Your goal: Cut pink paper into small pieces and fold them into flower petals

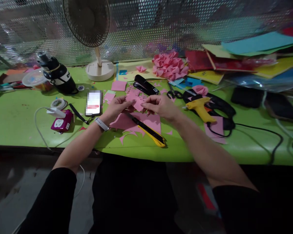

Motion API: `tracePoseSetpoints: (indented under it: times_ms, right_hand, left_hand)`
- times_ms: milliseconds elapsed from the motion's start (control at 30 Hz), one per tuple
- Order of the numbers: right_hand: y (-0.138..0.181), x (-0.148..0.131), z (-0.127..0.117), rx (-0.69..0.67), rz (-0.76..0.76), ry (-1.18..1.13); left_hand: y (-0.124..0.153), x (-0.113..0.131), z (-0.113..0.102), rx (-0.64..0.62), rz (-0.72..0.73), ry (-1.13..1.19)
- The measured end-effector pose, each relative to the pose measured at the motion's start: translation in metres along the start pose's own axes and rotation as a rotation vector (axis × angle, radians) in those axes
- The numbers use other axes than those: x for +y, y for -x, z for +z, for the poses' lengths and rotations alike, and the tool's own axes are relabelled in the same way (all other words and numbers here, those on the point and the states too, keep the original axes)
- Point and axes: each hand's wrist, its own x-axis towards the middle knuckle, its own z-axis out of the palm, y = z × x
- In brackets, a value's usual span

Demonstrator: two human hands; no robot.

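Note:
Both hands meet over the green table (12,117), pinching a small pink paper piece (138,103) between them. My left hand (117,109), with a white wristband, grips its left side. My right hand (158,105) grips its right side with the fingers curled. Under the hands lie a larger pink sheet (151,119) and pink scraps. A yellow and black utility knife (148,130) rests on that sheet, just in front of my hands.
A black stapler (145,85), scissors (174,94), a yellow glue gun (200,108) with black cable, a phone (93,103), a magenta device (61,122), a black bottle (57,74), a fan (97,42), folded pink paper pieces (169,65) and stacked coloured sheets (254,55) surround the hands.

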Motion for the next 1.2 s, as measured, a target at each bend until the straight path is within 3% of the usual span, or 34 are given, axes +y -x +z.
tracePoseSetpoints:
  times_ms: [167,333,467,600,733,900,1033,1200]
  right_hand:
    - [0.002,0.006,0.000,-0.055,-0.039,0.038]
    - [0.003,0.001,-0.009,0.023,-0.361,0.231]
    - [0.001,0.001,-0.007,-0.016,-0.470,0.339]
    - [0.002,0.005,-0.001,-0.001,-0.498,0.314]
    - [0.002,0.011,0.002,0.113,-0.489,0.284]
    - [-0.004,0.023,0.006,0.162,-0.523,0.167]
    - [-0.005,0.028,0.012,0.225,-0.440,0.027]
    - [-0.003,0.024,0.013,0.243,-0.328,0.037]
  left_hand:
    - [0.000,0.001,-0.001,0.076,0.015,0.066]
    - [-0.003,-0.001,-0.008,0.010,-0.018,0.094]
    - [-0.003,-0.003,-0.007,-0.031,-0.050,0.116]
    - [0.000,-0.007,-0.002,-0.053,-0.013,0.124]
    - [0.000,-0.013,0.002,-0.025,0.054,0.128]
    - [-0.004,-0.022,0.006,-0.012,0.199,0.087]
    - [-0.002,-0.025,0.008,-0.065,0.267,0.085]
    - [0.004,-0.022,0.009,-0.128,0.246,0.107]
